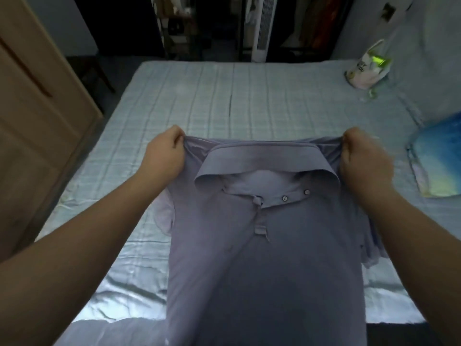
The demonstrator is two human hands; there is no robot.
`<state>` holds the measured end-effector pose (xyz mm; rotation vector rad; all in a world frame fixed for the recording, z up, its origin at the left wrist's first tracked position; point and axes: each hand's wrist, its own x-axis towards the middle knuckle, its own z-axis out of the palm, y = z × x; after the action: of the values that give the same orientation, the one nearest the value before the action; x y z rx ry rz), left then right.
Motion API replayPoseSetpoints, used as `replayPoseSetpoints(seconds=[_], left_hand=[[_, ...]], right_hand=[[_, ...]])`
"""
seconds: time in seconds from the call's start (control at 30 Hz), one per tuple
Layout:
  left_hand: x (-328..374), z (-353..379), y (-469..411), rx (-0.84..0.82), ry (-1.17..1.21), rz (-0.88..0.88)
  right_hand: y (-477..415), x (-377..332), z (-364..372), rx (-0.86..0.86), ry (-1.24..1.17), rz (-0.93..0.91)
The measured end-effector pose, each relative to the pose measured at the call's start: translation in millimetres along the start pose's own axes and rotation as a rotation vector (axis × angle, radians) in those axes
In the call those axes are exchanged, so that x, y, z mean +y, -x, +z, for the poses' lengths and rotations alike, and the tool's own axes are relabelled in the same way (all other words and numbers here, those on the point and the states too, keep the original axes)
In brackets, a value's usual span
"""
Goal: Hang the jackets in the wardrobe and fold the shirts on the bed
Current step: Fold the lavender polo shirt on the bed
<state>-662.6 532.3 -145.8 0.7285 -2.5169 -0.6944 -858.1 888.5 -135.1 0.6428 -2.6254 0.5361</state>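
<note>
We logged this as the shirt-folding step, early on, with no fold made yet. The grey shirt [262,245] was held by its shoulders over the near half of the bed [212,96]. Its front faced us, the collar [262,158] was up top and the placket was open with two buttons [284,198] showing.

The left hand [166,152] had its fingers curled and pinched the shoulder seam on its side. The right hand [361,158] did the same on the other shoulder. The cloth was pulled fairly taut between them. The sleeves hung loose behind both edges of the shirt. We could not tell if the hem rested on the bed or hung past the near edge.

We judged that the next move called for laying the shirt flat on the bed, probably front down, then smoothing it and turning the sleeves in.

Also in view were a white bag [369,68] at the far right of the bed, something blue [439,158] at the right edge, and a wooden door [37,96] on the left. We saw no jackets.
</note>
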Motion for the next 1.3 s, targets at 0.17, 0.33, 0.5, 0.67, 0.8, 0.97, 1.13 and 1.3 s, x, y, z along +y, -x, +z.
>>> replayPoseSetpoints(seconds=[0.17,0.33,0.5,0.67,0.8,0.97,1.13,1.3], left_hand=[[-24,108,-60,-0.048,-0.138,-0.085],[-64,216,-108,-0.148,-0.226,-0.198],[-122,333,-173,-0.218,-0.321,-0.233],[-186,443,-238,-0.257,-0.418,-0.200],[-230,501,-264,-0.242,-0.463,-0.190],[-257,535,-271,-0.160,-0.524,-0.106],[-261,542,-271,-0.130,-0.537,-0.112],[-251,518,-258,-0.147,-0.372,-0.136]], right_hand=[[-55,61,124,-0.224,0.013,0.007],[-108,94,246,-0.318,0.013,-0.060],[-151,127,382,-0.416,0.055,-0.066],[-182,151,509,-0.464,0.123,-0.041],[-195,169,581,-0.418,0.173,-0.138],[-201,185,629,-0.337,0.179,-0.198],[-201,185,629,-0.334,0.270,-0.170],[-183,176,596,-0.362,0.159,-0.076]])
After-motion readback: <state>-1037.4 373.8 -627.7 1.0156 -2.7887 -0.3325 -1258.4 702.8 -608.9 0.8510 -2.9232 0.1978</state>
